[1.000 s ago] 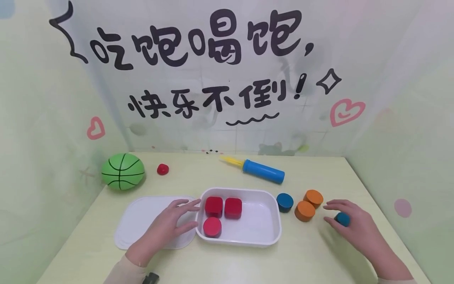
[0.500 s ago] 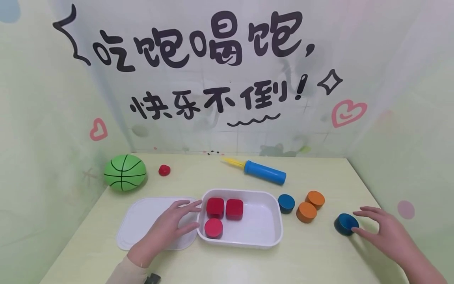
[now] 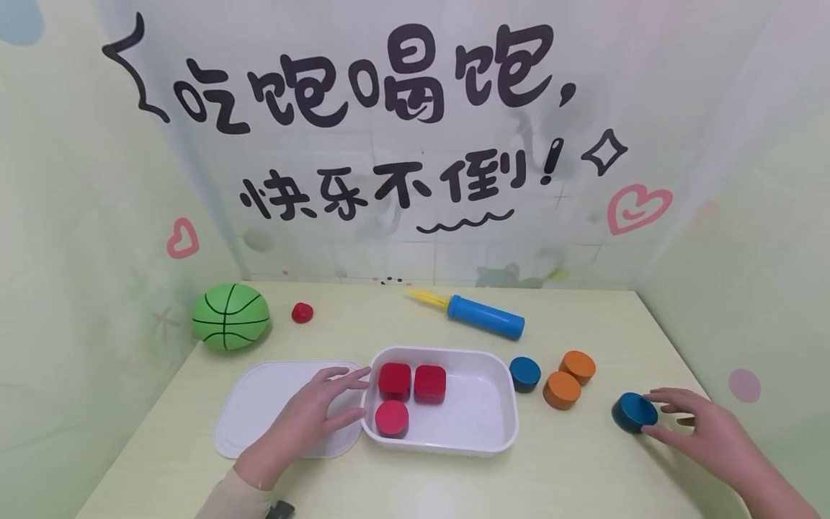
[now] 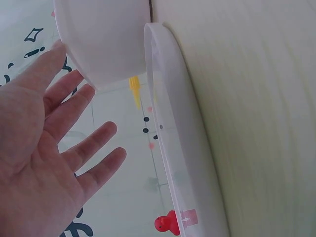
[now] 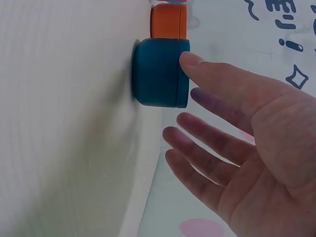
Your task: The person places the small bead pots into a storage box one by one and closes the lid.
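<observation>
The blue round container (image 3: 632, 413) is seated on the tabletop (image 3: 551, 472) at the thumb and index fingertips of the right hand (image 3: 708, 432), whose fingers are loosely parted. The left hand (image 3: 313, 412), its fingers spread wide, is held beside the white tray (image 3: 480, 414), where red pieces (image 3: 430, 383) are seen past the fingertips.

Screened-off tabletop booth; couldn't tell what kind of building it sat in. Evidence: pale wood-grain table (image 3: 454, 483) boxed in by a back sheet (image 3: 337, 249), a left sheet (image 3: 78, 303) and a right sheet (image 3: 752, 288), all printed. Back one carried big black Chinese lettering (image 3: 411, 30). Table held play stuff: green basketball-patterned ball (image 3: 230, 317), blue hand pump (image 3: 486, 317), red toy duck (image 4: 170, 223).
</observation>
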{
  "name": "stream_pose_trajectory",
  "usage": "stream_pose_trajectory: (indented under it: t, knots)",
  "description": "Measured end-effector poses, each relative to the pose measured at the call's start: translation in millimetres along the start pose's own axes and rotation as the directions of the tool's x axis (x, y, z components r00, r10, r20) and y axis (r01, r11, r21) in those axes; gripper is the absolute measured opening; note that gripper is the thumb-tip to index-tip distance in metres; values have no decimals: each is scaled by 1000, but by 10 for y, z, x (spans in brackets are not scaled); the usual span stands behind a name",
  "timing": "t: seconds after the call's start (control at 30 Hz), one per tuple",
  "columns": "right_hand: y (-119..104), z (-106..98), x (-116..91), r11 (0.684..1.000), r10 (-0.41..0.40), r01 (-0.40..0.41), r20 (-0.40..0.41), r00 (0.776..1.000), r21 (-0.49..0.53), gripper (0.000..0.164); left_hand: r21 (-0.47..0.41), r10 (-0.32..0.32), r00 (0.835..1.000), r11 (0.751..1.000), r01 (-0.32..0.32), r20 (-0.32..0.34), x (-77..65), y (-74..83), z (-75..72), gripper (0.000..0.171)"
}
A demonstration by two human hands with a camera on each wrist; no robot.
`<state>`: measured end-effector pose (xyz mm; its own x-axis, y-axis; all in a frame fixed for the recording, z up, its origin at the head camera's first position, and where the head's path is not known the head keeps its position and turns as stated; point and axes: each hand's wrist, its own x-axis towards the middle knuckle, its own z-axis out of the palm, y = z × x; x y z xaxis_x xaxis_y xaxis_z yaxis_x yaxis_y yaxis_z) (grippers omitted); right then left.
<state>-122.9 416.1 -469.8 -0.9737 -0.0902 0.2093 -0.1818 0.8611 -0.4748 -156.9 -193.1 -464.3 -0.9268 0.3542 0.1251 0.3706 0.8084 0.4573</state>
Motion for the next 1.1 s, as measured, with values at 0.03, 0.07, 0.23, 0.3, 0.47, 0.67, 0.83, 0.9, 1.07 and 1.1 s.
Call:
stream_pose_trajectory:
  t: [0.03,0.07,0.23,0.3,0.47,0.67,0.83,0.9,1.07,1.1]
  knots:
    - [-4,7,2,1000,-1,1,-1,1000,7,48,2,5,1000,1000,-5,-3,-1,-1,2,59]
    - [-11,15,5,1000,-3,3,-1,1000,12,47,1,10,1000,1000,-10,-5,-1,1,3,59]
    - [-59,68,23,1000,-13,13,-1,1000,28,43,3,21,1000,1000,-21,-14,-8,-10,5,61]
    - [-74,83,30,1000,-12,12,0,1000,26,41,1,22,1000,1000,-22,-16,-12,-20,10,62]
    - [-92,114,29,1000,-20,20,-29,999,17,39,-4,20,1000,1000,-20,-16,-15,-20,8,63]
    - [-149,128,36,998,-53,55,-72,996,18,38,-2,23,1000,1000,-23,-18,-3,-23,10,63]
    - [-283,100,60,989,-138,142,-132,982,26,40,4,22,1000,1000,-22,-16,-9,-35,25,63]
    - [-371,76,68,985,-165,171,-149,975,26,42,6,17,1000,1000,-17,-14,-15,-36,26,63]
    - [-642,23,74,979,-203,206,-181,962,-1,47,5,7,1000,1000,-7,-6,-9,-18,8,62]
    - [-701,19,74,977,-211,213,-184,960,-10,48,6,6,1000,1000,-6,-4,-6,-14,5,62]
